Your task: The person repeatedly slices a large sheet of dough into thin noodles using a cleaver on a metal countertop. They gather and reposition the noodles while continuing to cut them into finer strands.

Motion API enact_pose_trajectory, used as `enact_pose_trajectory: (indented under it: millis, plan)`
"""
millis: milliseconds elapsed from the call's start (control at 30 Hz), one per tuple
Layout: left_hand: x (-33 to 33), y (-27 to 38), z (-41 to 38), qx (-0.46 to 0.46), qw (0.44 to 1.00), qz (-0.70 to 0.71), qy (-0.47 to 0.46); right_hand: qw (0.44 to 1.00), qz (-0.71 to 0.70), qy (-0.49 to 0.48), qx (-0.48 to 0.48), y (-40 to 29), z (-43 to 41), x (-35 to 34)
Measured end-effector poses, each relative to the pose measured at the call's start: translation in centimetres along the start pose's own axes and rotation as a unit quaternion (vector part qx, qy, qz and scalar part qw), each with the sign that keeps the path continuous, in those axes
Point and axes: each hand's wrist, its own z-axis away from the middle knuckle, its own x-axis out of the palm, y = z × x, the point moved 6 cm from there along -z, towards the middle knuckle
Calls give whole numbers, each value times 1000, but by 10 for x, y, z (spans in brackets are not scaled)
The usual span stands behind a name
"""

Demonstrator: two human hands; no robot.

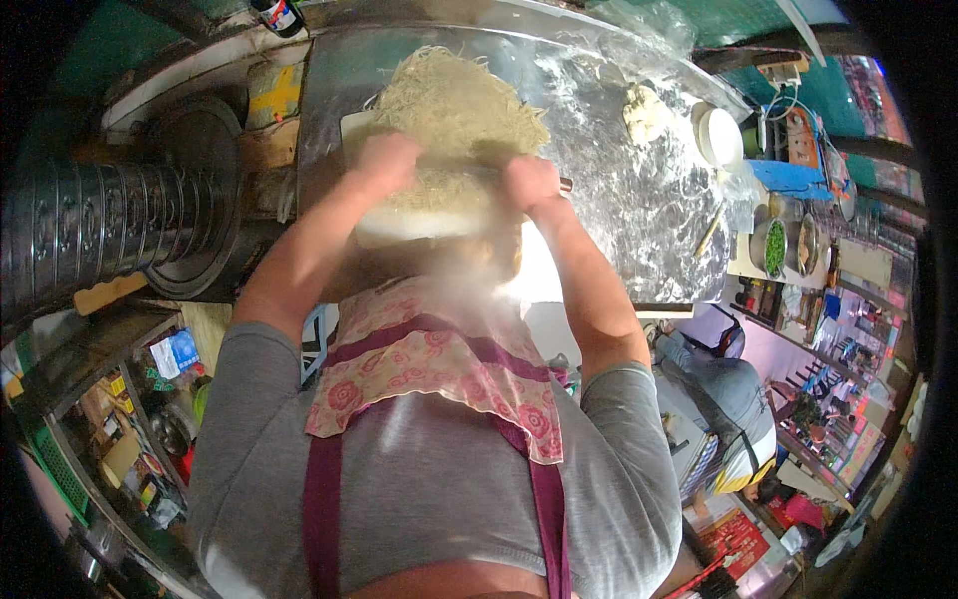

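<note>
My left hand [389, 161] and my right hand [531, 182] are closed around a dark rod, perhaps a rolling pin [566, 184], which lies crosswise between them; its end shows past my right hand. Beneath and beyond the rod spreads a ragged sheet of pale yellow dough or noodle-like strands [456, 90]. A pale board [359, 127] shows under its left edge. Both hands and the middle of the rod are blurred. Farther right on the floury metal worktop [599, 217] sits a lump of dough [645, 114].
A round white container [720, 138] and a thin stick [709, 230] are on the worktop's right part. Bowls, one with chopped greens [775, 247], stand beyond its right edge. A ribbed metal cylinder [112, 224] is at left. Another person [718, 397] is at lower right.
</note>
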Motion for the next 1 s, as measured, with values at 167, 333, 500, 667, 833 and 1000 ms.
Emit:
enact_pose_trajectory:
  millis: [167, 333, 500, 667, 833, 1000]
  plan:
    - [-30, -22, 40, -128, 939, 206, 245, 977, -162, 66, 119, 6, 68, -28]
    - [29, -78, 44, -129, 953, 138, 237, 775, -578, 124, 223, 21, 149, 31]
    - [64, -56, 25, -82, 963, 69, 246, 606, -698, 170, 342, 29, 188, 137]
    - [73, -20, 23, -104, 936, 163, 294, 502, -778, 171, 336, 11, 169, 164]
    - [82, 22, 24, -126, 934, 210, 259, 558, -749, 191, 302, -7, 138, 150]
    - [77, 5, 33, -99, 927, 228, 280, 644, -705, 183, 236, -30, 96, 127]
